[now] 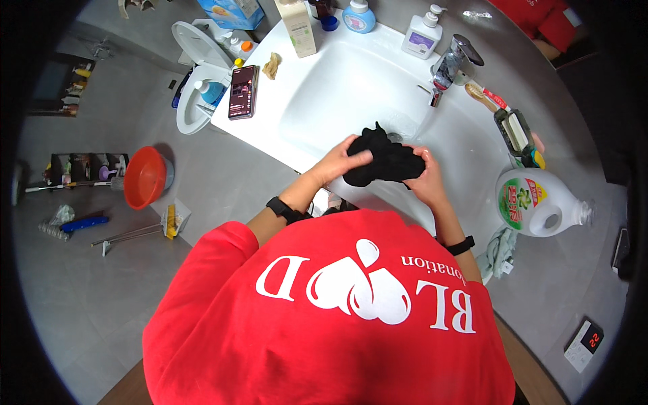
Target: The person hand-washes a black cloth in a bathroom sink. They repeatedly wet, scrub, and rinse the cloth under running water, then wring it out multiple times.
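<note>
A bunched black cloth (387, 159) is held between my two hands over the near side of the white washbasin (324, 86). My left hand (344, 159) grips its left end, with the thumb on top. On the cloth's right end my right hand (425, 174) is closed. Beyond the cloth, water runs from the chrome faucet (450, 63) into the basin, close to the drain (394, 137). The fingers beneath the cloth are partly hidden.
A smartphone (243, 92) and a crumpled tan item (271, 66) lie on the left counter. A white pump bottle (423, 33) stands behind the basin. At the right are a soap dish (514, 132), a large detergent bottle (536, 202) and a grey-green cloth (498, 253).
</note>
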`<action>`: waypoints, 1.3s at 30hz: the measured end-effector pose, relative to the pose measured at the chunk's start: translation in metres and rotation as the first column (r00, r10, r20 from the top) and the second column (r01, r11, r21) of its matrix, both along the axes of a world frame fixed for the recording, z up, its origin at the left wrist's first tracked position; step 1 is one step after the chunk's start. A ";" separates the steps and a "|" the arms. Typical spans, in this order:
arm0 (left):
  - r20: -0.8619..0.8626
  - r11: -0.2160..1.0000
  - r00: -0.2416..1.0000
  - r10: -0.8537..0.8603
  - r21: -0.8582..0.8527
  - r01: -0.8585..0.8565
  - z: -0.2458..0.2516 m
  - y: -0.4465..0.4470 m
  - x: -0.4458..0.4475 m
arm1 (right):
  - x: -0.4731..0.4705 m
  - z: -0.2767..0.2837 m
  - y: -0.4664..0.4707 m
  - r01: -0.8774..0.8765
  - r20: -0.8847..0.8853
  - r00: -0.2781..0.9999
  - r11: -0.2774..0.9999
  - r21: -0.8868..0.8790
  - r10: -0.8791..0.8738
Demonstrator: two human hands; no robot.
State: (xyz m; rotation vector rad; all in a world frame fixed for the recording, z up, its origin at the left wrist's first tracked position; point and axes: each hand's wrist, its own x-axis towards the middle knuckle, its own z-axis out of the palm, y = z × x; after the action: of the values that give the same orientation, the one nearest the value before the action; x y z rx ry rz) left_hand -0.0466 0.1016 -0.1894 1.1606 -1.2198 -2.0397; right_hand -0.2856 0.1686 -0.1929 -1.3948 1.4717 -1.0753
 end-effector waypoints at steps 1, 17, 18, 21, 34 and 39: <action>-0.025 0.986 0.993 0.112 0.131 -0.108 0.000 -0.002 0.000 | -0.001 0.006 0.003 0.039 -0.018 0.999 0.999 0.013 -0.039; -0.149 0.842 0.835 0.530 -0.022 -0.538 0.051 -0.066 0.003 | -0.028 0.103 0.013 0.117 -0.540 0.819 0.978 -0.172 -0.193; -0.189 0.833 0.819 0.543 -0.009 -0.554 0.052 -0.069 0.001 | -0.029 0.105 0.015 0.093 -0.575 0.796 0.977 -0.192 -0.189; -0.315 0.850 0.805 0.502 0.010 -0.526 0.047 -0.075 -0.008 | -0.032 0.103 0.021 0.118 -0.667 0.715 0.976 -0.181 -0.210; 0.195 0.793 0.897 0.398 0.418 -0.443 -0.048 -0.062 -0.008 | -0.096 -0.030 0.011 0.039 -0.506 0.845 0.924 0.381 0.173; 0.319 0.728 0.853 0.413 0.448 -0.519 -0.066 -0.069 -0.031 | -0.035 -0.090 -0.064 0.387 -0.509 0.831 0.890 0.240 -0.225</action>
State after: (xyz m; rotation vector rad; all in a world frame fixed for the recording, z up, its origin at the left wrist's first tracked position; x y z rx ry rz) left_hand -0.0780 0.0325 -0.2558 1.7530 -0.3493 -1.9186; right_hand -0.3202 0.1048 -0.2832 -1.2410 2.1877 -0.6380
